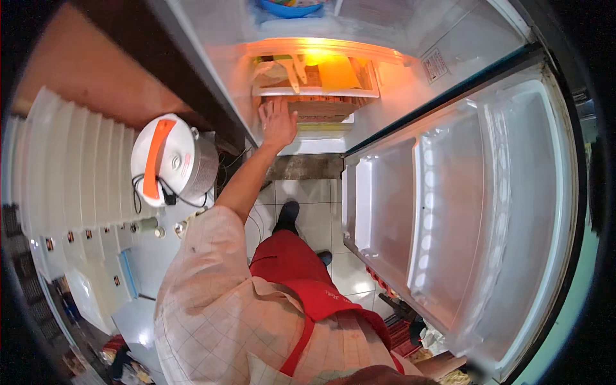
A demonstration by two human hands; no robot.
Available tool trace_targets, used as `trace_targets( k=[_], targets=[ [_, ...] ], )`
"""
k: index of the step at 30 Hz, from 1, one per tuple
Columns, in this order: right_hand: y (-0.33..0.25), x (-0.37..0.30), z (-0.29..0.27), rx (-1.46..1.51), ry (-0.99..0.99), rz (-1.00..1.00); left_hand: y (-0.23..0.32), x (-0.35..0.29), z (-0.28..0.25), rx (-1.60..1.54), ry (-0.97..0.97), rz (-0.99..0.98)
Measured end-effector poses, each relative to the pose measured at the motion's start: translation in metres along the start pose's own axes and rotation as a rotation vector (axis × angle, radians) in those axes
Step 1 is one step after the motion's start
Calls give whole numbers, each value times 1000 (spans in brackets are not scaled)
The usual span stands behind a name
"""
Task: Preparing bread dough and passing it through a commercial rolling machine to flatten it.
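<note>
Reaching into the fridge (401, 86), left hand (278, 122), fingers loosely spread, is at cardboard box (321, 111), seemingly slotted under tray (360, 92) for room; right hand (475, 368) blurred, fingers unreadable.

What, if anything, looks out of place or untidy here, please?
The black cord hangs in loose loops by the orange handle of the white-lidded pot, rather than neatly coiled. Around the left hand and brown box, no spill or damage is evident.

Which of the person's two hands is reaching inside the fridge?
The left hand, its fingers open at the left end of the brown box. The right forearm is instead low beside the open door, its hand unclear.
</note>
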State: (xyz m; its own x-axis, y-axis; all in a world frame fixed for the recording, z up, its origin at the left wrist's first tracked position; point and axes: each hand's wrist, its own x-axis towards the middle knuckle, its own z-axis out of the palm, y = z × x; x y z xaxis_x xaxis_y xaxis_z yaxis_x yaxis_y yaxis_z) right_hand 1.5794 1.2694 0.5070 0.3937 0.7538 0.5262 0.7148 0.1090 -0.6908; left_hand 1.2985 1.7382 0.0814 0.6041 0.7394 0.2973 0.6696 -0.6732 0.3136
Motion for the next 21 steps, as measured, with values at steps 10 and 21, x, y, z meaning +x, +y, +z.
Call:
trace_targets(
  k=[10, 21],
  targets=[
    [36, -74, 0, -70, 103, 201, 39, 26, 21, 47, -210, 29],
    [44, -135, 12, -99, 147, 337, 61, 15, 18, -337, -550, -133]
  ],
)
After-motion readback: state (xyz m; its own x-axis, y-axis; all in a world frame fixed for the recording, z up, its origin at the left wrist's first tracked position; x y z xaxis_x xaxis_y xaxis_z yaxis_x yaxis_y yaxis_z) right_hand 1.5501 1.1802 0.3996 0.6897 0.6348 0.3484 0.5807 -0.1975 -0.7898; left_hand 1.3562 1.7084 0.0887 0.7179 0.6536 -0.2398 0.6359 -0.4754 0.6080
